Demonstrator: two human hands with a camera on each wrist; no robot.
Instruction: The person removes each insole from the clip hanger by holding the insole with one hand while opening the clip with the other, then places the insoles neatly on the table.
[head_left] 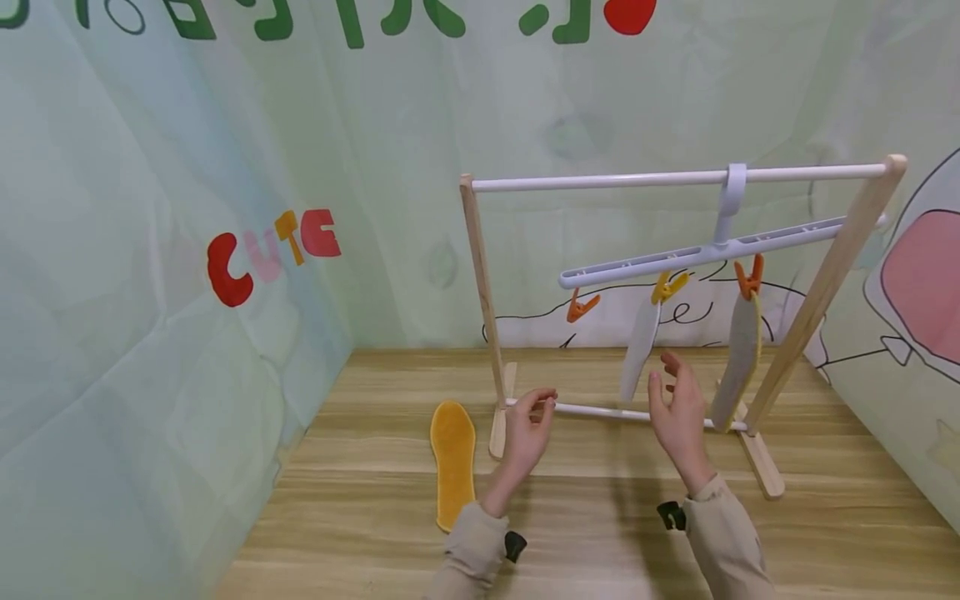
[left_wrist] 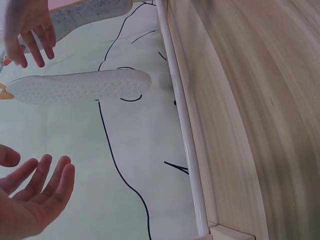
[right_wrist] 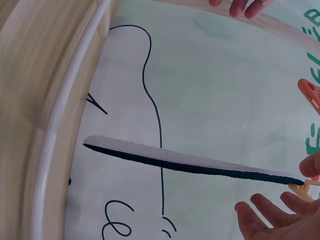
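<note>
A white insole (head_left: 641,350) hangs from a yellow clip (head_left: 669,287) under a pale lavender hanger (head_left: 652,265). To its right, a grey insole with a yellowish edge (head_left: 737,358) hangs from an orange clip (head_left: 750,277). Another orange clip (head_left: 582,307) dangles at the hanger's left end with nothing in it. My right hand (head_left: 681,421) is raised between the two hanging insoles, fingers loosely bent, holding nothing. Left of the white insole, my left hand (head_left: 527,433) hovers near the lower bar, relaxed and bare. An orange-yellow insole (head_left: 453,458) lies on the table beside my left forearm.
The hanger hooks over the top white rod (head_left: 600,182) of a wooden-sided rack (head_left: 485,292). A lower white bar (head_left: 600,411) runs between its feet. The wood-grain table (head_left: 345,492) meets printed cloth walls (head_left: 405,275) behind and on both sides.
</note>
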